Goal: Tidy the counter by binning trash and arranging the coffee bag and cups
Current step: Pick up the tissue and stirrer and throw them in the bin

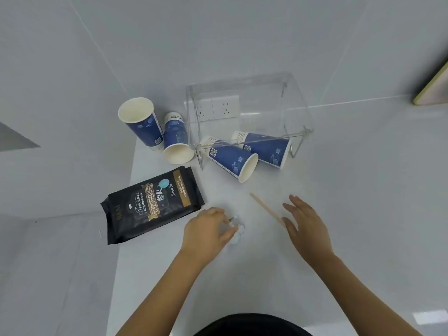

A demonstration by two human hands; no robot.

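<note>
Fingers (228, 227) of left hand (206, 229) curl around crumpled paper (238, 230).

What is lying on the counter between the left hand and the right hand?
In the head view, a crumpled white paper sits at the left hand, and a wooden stir stick reaches the right hand; bare counter separates them.

Both forearms are bare with no sleeves, watch or rings visible, above a black garment (252, 326) at the torso.
</note>
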